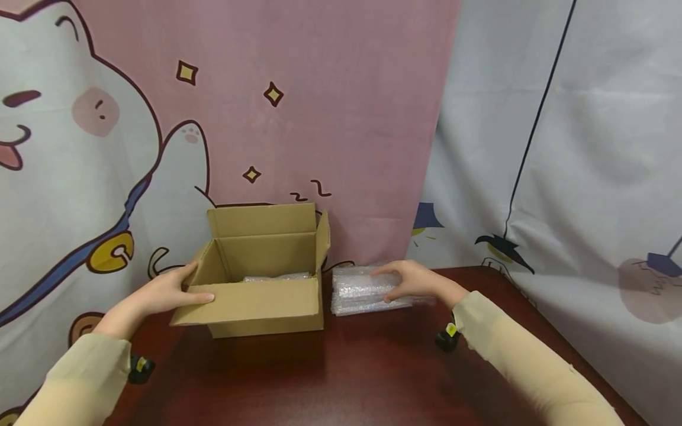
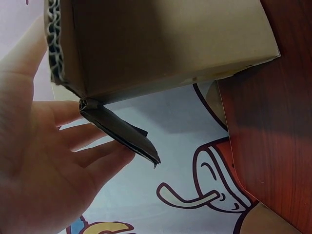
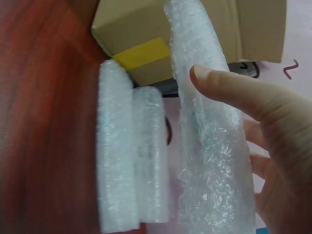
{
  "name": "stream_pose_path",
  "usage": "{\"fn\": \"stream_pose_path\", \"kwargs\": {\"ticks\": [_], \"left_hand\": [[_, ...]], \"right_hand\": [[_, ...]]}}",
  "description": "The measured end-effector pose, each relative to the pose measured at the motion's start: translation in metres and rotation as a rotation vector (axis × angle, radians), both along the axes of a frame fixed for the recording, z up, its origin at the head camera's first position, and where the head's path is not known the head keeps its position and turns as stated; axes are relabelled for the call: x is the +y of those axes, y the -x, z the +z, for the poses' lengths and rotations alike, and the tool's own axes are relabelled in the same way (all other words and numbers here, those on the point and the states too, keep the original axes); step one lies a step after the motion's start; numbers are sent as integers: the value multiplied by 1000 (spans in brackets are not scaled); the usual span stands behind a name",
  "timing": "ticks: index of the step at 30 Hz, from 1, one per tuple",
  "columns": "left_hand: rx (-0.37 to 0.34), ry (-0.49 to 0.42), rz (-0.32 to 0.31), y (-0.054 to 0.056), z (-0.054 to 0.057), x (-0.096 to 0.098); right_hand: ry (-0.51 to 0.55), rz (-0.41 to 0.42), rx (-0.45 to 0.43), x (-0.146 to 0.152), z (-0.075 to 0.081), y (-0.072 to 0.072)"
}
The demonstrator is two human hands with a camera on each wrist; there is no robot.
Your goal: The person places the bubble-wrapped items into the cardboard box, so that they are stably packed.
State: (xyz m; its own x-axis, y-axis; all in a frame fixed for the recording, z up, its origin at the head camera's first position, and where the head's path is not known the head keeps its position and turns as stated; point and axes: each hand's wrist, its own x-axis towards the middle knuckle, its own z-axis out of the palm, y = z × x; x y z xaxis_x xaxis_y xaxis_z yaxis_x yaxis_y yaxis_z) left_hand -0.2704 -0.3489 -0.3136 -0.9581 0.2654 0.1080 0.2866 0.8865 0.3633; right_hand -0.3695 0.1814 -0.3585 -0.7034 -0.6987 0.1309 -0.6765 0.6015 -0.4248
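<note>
On the table [image 1: 373, 373], the open box [image 1: 266, 326] already has some bubble wrap [image 1: 277, 277] inside; the left hand's [image 1: 160, 293] fingers curl round its flap [image 1: 261, 300]. Outside, on its right: a bubble-wrapped bundle [image 3: 209, 146] between the right hand's [image 1: 415, 281] parted thumb and fingers, plus two slimmer bundles [image 3: 117, 156].

A small tabletop workspace, closely screened by printed cloth, is shown; whether it has been set up in a home, an office or a studio cannot be told. The setting is marked by a pink fabric backdrop [image 1: 346, 118] on which a cartoon cat [image 1: 48, 124] and yellow stars are printed, and by a creased pale drape [image 1: 597, 154] hung at the right. A packing spot is suggested by the dark red wood-grain table [image 1: 367, 367], on which an open corrugated cardboard box [image 1: 261, 302] and bubble-wrapped packets [image 1: 354, 291] are placed.
</note>
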Motion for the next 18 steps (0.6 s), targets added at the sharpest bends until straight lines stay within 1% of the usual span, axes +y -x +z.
{"fn": "stream_pose_path", "kwargs": {"ticks": [8,12,18], "left_hand": [[2,-6,-6,0,0,0],[-3,-6,-7,0,0,0],[1,9,-2,0,2,1]], "right_hand": [[-12,17,14,0,22,4],[-28,20,4,2,32,6],[-33,0,0,5,53,5]]}}
